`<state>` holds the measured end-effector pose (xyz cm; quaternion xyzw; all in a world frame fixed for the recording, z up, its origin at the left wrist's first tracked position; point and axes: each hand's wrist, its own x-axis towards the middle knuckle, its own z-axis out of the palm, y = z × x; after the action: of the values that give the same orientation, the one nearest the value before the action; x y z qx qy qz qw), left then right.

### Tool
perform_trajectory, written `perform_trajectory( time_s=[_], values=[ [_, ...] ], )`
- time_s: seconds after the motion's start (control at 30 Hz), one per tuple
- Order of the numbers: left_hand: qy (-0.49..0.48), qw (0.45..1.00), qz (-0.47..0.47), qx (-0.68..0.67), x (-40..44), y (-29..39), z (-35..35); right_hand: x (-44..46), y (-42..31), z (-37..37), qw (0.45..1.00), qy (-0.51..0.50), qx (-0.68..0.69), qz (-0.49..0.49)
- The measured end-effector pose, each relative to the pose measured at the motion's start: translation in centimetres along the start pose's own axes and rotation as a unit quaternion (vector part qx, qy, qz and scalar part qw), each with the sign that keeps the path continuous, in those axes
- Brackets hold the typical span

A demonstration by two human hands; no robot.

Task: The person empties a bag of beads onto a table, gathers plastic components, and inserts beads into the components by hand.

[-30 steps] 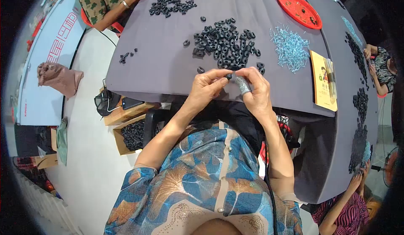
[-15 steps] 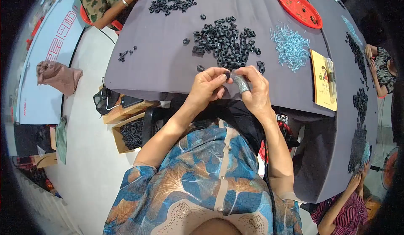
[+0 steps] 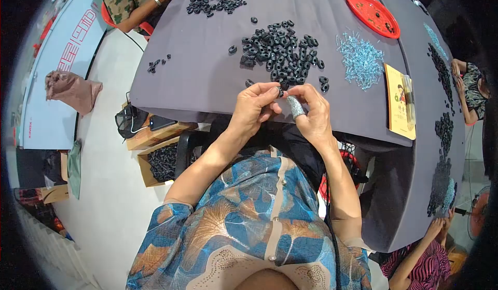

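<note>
My left hand pinches a small black oval piece between thumb and fingertips. Close beside it, my right hand has its fingers closed at the piece's right side; what they grip, if anything, is too small to make out. A silvery wrap covers one digit of that hand. Just beyond both hands lies a heap of similar black pieces, several with holes showing. To its right spreads a pile of tiny clear-blue pieces.
A yellow booklet with a clear packet on it lies at the right, below a red tray holding small bits. More black pieces sit far left. Co-workers' hands rest at the right table edge. A box of black parts stands below.
The black piece has turned in my left fingers and shows a different side. My right fingertips have shifted slightly beside it. The whole view has moved a little.
</note>
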<state>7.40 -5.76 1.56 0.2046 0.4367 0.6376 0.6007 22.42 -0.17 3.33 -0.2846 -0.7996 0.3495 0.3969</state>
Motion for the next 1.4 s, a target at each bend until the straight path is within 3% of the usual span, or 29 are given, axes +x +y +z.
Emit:
perform_trajectory(
  time_s=[0.5, 0.6, 0.7, 0.8, 0.9, 1.03, 1.1, 1.4],
  values=[
    [-0.001, 1.0, -0.002, -0.022, 0.2, -0.5, 0.0, 0.0, -0.2, 0.2, 1.0, -0.012, -0.017, -0.016],
    [-0.017, 1.0, -0.016, 0.004, 0.2, -0.6, -0.3, -0.1, -0.6, 0.2, 1.0, -0.008, -0.002, 0.01],
    [-0.043, 0.998, -0.053, -0.01, 0.1, -0.9, -0.7, 0.0, -0.5, -0.4, 0.989, -0.031, -0.004, 0.144],
    [-0.041, 0.998, -0.049, 0.007, -0.2, -0.8, -0.4, 0.3, -0.5, -1.1, 0.977, -0.084, -0.029, 0.194],
    [-0.047, 0.995, -0.058, -0.065, 0.2, -0.6, -0.9, 0.2, 0.3, -1.4, 0.987, -0.057, -0.033, 0.146],
    [0.034, 0.996, -0.006, -0.077, 0.8, 0.7, -1.8, 0.5, 2.1, -2.6, 0.981, 0.068, 0.04, 0.178],
    [0.043, 0.997, 0.002, -0.072, 1.0, 1.3, -2.5, 0.7, 2.9, -3.3, 0.982, 0.111, -0.041, 0.148],
    [0.057, 0.997, 0.021, -0.048, 2.4, 1.9, -3.7, 0.5, 2.6, -2.6, 0.98, 0.034, -0.187, 0.057]
  ],
)
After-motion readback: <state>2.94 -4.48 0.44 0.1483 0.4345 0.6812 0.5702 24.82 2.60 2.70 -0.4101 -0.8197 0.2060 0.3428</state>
